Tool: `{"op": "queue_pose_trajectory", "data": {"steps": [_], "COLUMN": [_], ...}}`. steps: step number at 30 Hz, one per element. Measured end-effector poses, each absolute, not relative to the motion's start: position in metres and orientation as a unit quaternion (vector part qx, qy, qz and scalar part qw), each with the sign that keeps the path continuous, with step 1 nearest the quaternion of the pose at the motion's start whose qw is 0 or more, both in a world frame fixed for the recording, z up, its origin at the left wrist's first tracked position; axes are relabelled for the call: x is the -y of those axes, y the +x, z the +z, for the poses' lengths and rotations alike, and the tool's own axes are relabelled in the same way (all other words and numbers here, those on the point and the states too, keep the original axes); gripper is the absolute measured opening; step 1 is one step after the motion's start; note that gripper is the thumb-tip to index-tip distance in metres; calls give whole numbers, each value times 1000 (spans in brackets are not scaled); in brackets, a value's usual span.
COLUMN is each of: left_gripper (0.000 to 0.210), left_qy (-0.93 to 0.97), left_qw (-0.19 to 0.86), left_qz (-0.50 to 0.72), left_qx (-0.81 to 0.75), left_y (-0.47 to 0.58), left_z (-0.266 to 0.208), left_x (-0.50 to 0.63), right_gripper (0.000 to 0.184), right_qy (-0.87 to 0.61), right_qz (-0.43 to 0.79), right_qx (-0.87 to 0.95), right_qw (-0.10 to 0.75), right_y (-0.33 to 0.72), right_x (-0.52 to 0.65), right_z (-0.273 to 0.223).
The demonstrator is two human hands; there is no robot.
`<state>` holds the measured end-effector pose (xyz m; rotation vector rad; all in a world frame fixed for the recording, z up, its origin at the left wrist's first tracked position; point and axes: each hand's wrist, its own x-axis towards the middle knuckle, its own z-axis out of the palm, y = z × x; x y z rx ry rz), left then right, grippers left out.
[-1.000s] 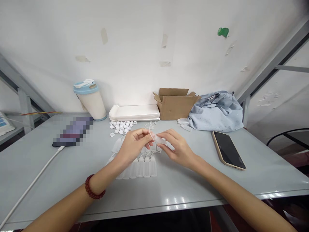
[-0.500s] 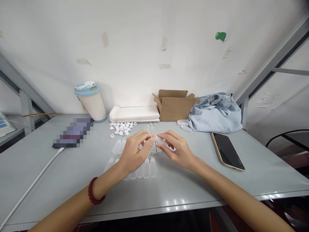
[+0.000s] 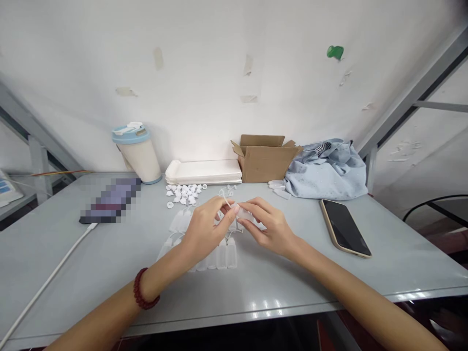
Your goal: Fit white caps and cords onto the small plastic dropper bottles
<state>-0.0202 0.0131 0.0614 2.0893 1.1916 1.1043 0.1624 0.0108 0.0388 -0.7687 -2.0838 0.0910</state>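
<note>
Above the desk's middle, my right hand (image 3: 272,226) grips a small translucent plastic bottle (image 3: 245,213) by its body, thumb below and fingers on top. My left hand (image 3: 205,225) is closed at the bottle's neck end, its thumb and fingertips pinched there. A thin white strap (image 3: 225,197) sticks up beside the left fingertips; what lies inside that pinch is mostly covered. Beneath and in front of the hands stand rows of similar translucent bottles (image 3: 222,256), several with white straps, partly hidden by my left hand. Behind them lies a scatter of small white caps (image 3: 185,194).
Along the wall stand a tumbler with a blue lid (image 3: 142,156), a stack of white trays or cards (image 3: 204,171), an opened cardboard box (image 3: 268,163) and a bunched blue cloth (image 3: 325,175). A phone (image 3: 345,229) lies right; a blurred device (image 3: 113,200) with a white cable lies left.
My left thumb has shifted slightly up and right over the bottle's neck. The bottle has turned a little in my fingers; the desk items stay put.
</note>
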Motion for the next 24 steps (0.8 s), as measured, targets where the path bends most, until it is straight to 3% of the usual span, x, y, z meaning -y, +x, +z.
{"op": "queue_pose_trajectory", "data": {"steps": [5, 24], "left_gripper": [20, 18], "left_qy": [724, 737], "left_qw": [321, 390], "left_qz": [419, 390], "left_qx": [-445, -391], "left_y": [-22, -28], "left_z": [65, 68], "left_x": [-16, -24], "right_gripper": [25, 35], "right_qy": [-304, -316], "right_qz": [18, -1], "right_qx": [841, 847], "right_qw": [447, 426], "right_y": [162, 161], "right_x": [-12, -10], "right_z": [38, 37]}}
